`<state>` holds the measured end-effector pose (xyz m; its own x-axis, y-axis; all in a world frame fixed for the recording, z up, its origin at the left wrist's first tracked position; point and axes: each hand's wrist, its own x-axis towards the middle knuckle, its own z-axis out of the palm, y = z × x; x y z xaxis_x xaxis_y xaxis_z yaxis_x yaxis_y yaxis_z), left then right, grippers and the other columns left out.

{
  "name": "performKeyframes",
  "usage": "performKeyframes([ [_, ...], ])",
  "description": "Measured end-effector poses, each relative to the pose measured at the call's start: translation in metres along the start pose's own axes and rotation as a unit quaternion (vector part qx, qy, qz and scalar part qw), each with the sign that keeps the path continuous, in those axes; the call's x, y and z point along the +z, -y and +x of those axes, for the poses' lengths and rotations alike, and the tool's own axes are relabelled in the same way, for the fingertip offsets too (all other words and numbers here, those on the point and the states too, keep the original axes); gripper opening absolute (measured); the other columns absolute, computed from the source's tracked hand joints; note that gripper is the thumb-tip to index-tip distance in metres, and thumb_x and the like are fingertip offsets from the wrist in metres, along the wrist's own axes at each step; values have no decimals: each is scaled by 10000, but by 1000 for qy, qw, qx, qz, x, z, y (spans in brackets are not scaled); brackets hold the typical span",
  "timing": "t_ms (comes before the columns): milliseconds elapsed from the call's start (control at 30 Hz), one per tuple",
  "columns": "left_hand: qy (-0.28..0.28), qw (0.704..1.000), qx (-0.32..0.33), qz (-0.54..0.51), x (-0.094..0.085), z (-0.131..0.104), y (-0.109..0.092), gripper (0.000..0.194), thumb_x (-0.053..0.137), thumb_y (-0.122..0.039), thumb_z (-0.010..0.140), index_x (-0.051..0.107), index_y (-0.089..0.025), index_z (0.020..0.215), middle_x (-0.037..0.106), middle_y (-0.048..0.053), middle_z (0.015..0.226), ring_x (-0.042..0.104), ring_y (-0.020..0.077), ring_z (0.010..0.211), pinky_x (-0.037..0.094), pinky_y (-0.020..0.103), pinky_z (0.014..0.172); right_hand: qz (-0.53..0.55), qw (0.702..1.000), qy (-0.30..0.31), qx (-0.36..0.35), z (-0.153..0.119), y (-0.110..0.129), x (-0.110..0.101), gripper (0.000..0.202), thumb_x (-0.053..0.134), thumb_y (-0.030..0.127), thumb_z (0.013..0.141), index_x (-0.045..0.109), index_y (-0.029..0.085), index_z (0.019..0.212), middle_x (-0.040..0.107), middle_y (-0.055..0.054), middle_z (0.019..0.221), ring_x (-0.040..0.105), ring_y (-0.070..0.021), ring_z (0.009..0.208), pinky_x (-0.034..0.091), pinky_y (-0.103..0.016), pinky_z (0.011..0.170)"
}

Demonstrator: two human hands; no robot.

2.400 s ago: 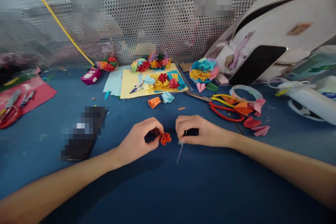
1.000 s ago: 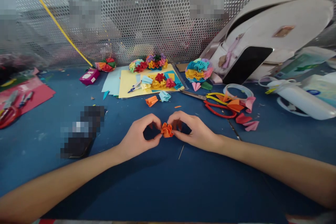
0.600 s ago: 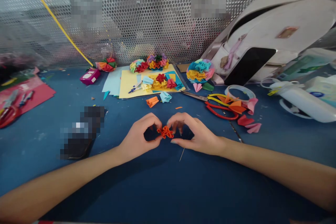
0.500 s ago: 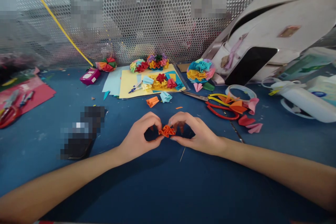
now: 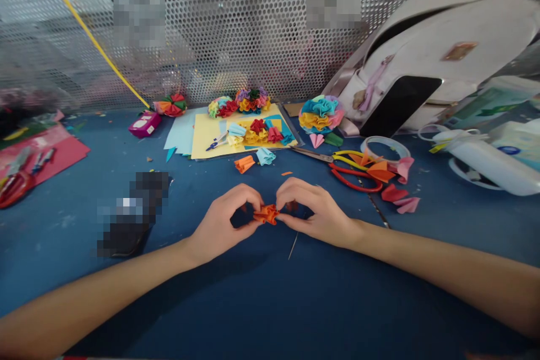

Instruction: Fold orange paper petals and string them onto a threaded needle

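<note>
Orange paper (image 5: 266,214), pinched both sides
Left fingers (image 5: 252,195) close on one edge, right fingers (image 5: 290,220) on the other.

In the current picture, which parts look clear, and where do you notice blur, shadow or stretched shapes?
Head view: left hand, right hand and orange paper piece fairly clear; head view, left side: dark phone mostly pixelated; head view, top: whatever lies behind the perforated screen blurred; head view, right: backpack seemingly stretched; head view, bottom: blue table darkened by soft shadow.
</note>
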<state>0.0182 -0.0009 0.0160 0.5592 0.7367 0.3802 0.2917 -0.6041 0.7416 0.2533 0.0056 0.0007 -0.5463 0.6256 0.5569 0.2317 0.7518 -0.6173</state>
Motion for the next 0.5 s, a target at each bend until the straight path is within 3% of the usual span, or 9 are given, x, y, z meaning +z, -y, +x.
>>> performKeyframes([
  [200, 3, 1000, -25, 16, -2, -1, 0, 230, 655, -37, 852, 590, -197, 1003, 605, 2, 973, 574, 109, 821, 487, 222, 754, 12, 1000, -5, 12, 0, 0, 0, 80, 655, 179, 937, 589, 210, 968, 629, -32, 947, 562, -118, 704, 518, -268, 655],
  [500, 17, 1000, -13, 16, -3, 0, 0, 210, 625, 8, 824, 572, -186, 885, 564, -9, 894, 558, 119, 820, 458, 239, 749, 21, 999, 26, 9, -1, 0, -1, 61, 646, 193, 945, 586, 206, 950, 633, -34, 942, 572, -115, 714, 507, -246, 634],
])
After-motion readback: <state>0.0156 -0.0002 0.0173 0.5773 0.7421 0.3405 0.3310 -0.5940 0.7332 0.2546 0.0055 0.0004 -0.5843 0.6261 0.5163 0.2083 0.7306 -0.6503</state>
